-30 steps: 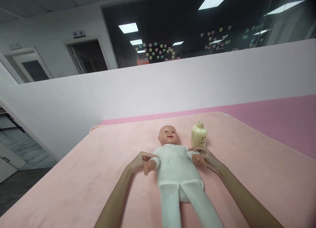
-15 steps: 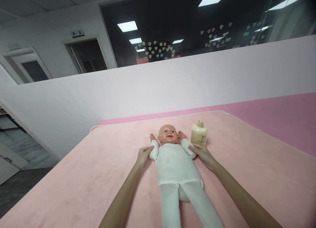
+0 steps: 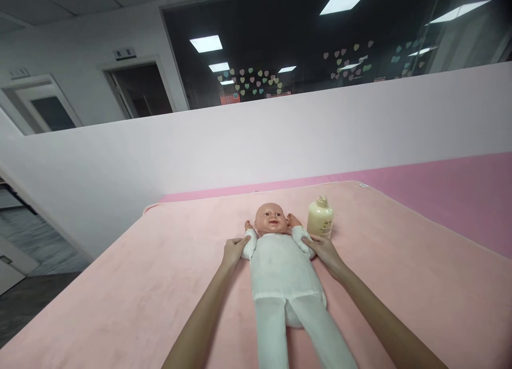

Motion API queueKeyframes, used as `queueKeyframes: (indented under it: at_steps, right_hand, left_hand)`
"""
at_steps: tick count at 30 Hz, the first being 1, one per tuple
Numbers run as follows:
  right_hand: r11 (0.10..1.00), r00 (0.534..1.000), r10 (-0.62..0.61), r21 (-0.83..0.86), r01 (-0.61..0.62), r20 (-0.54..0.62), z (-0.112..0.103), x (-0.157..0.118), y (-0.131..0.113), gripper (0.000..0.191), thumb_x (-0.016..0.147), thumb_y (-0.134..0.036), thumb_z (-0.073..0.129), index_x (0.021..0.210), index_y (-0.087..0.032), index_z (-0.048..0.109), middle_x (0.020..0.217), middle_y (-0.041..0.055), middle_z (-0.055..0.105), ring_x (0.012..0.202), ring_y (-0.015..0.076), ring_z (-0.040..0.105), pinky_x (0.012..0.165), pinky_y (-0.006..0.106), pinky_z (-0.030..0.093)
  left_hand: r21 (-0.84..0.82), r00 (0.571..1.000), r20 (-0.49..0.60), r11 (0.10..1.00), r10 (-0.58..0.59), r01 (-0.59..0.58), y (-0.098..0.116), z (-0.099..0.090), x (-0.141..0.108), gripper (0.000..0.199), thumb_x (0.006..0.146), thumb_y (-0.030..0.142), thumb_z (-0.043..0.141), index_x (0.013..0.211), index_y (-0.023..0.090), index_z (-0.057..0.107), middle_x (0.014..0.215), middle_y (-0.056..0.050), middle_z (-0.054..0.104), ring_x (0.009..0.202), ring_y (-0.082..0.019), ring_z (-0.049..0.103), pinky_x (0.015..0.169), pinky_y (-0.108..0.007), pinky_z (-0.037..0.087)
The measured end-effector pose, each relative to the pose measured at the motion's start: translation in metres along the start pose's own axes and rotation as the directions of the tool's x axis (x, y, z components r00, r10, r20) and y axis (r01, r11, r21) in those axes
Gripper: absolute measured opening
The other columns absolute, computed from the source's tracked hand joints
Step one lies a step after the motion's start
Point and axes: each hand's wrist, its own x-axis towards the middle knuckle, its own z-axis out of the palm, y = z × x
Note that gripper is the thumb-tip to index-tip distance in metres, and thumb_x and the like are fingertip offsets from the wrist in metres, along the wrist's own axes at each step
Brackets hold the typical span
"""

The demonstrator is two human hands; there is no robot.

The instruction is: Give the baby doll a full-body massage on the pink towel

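Note:
A baby doll [image 3: 286,267] with a white cloth body lies on its back on a peach blanket [image 3: 180,283], its head away from me and both arms bent upward. My left hand [image 3: 235,251] is closed on the doll's arm at the left, thumb on top of the sleeve. On the other side, my right hand [image 3: 325,250] grips the doll's other arm near the elbow. Fingers under both sleeves are partly hidden. Just beyond my right hand stands a pale yellow pump bottle [image 3: 320,218] with small dark print.
A pink mat [image 3: 452,193] shows past the blanket's far and right edges. Behind it rises a low white wall [image 3: 280,139], with a dark window [image 3: 300,38] above. Grey floor [image 3: 32,299] lies below at the left.
My right hand has shifted slightly inward with the doll's arm. The whole view has moved a little; both hands keep their hold on the doll's arms.

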Motion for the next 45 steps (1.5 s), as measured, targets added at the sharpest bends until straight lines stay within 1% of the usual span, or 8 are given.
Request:
queueKeyframes:
  at_steps: [4,9,15,19,23,30,38,45]
  right_hand:
    - [1.000,1.000,-0.019,0.008,0.019,-0.024,0.000,0.000,0.000,0.048,0.060,-0.052,0.071,0.091,-0.016,0.071,0.095,0.0078,0.069,0.091,0.0266,0.062,0.073,0.033,0.050]
    - [0.999,0.999,0.024,-0.045,-0.025,-0.036,0.003,0.003,-0.002,0.043,0.061,-0.051,0.069,0.085,-0.016,0.071,0.085,0.0070,0.070,0.081,0.0247,0.063,0.066,0.031,0.048]
    - [0.987,0.997,0.057,-0.149,-0.066,-0.060,0.007,0.011,-0.003,0.038,0.063,-0.049,0.067,0.076,-0.013,0.070,0.070,0.0049,0.067,0.062,0.0190,0.059,0.055,0.027,0.041]
    - [0.980,0.997,0.008,-0.196,-0.023,-0.078,0.008,0.011,-0.004,0.039,0.063,-0.051,0.065,0.067,-0.013,0.068,0.064,0.0040,0.065,0.060,0.0180,0.057,0.054,0.026,0.039]
    - [0.999,1.000,-0.016,-0.046,0.016,-0.002,0.005,0.002,-0.005,0.041,0.065,-0.053,0.066,0.080,-0.014,0.070,0.079,0.0058,0.068,0.073,0.0209,0.060,0.063,0.028,0.043]
    - [0.974,0.991,-0.063,0.222,0.035,0.119,-0.005,-0.004,-0.006,0.039,0.066,-0.050,0.070,0.090,-0.019,0.071,0.100,0.0081,0.068,0.100,0.0259,0.057,0.088,0.036,0.042]
    - [0.990,0.921,0.007,0.130,-0.062,0.390,-0.016,-0.012,-0.016,0.048,0.061,-0.045,0.075,0.101,-0.020,0.069,0.105,0.0102,0.066,0.098,0.0268,0.058,0.088,0.040,0.043]
    - [0.997,0.901,0.023,0.055,-0.053,0.433,-0.026,-0.012,-0.013,0.034,0.051,-0.031,0.080,0.083,-0.021,0.070,0.112,0.0084,0.062,0.109,0.0277,0.052,0.087,0.037,0.044]
  left_hand:
    - [-0.062,1.000,0.019,0.998,0.007,-0.006,0.001,0.000,-0.002,0.049,0.062,0.057,0.066,0.067,0.008,0.069,0.065,-0.008,0.063,0.059,-0.015,0.053,0.052,-0.023,0.036]
    - [-0.148,1.000,-0.014,0.989,0.010,-0.012,0.002,-0.002,-0.001,0.061,0.062,0.047,0.072,0.111,0.012,0.064,0.096,-0.014,0.068,0.083,-0.023,0.063,0.069,-0.028,0.047]
    - [-0.202,0.982,0.189,0.979,0.033,0.006,0.000,-0.006,0.005,0.057,0.067,0.045,0.069,0.115,0.014,0.062,0.115,-0.012,0.063,0.102,-0.027,0.059,0.085,-0.035,0.047]
    - [-0.190,0.970,0.235,0.982,0.057,-0.011,-0.004,-0.008,0.012,0.054,0.068,0.044,0.067,0.111,0.013,0.064,0.115,-0.012,0.062,0.106,-0.028,0.057,0.091,-0.037,0.044]
    - [-0.248,0.969,0.236,0.969,0.078,-0.018,-0.001,-0.008,0.008,0.054,0.069,0.043,0.067,0.115,0.014,0.062,0.120,-0.012,0.059,0.111,-0.026,0.054,0.093,-0.033,0.042]
    - [-0.268,0.975,0.210,0.963,0.073,-0.015,0.009,-0.015,-0.018,0.075,0.071,0.044,0.067,0.136,0.019,0.039,0.094,-0.008,0.067,0.084,-0.021,0.060,0.070,-0.028,0.046]
    - [-0.262,0.828,0.533,0.965,0.173,-0.033,0.023,-0.031,-0.031,0.043,0.061,0.031,0.075,0.100,0.014,0.070,0.103,-0.011,0.066,0.102,-0.028,0.055,0.085,-0.036,0.043]
    - [-0.243,0.806,0.571,0.970,0.158,-0.018,0.011,-0.038,-0.026,0.011,0.053,0.015,0.075,0.063,0.019,0.072,0.111,-0.011,0.064,0.112,-0.030,0.051,0.092,-0.041,0.041]
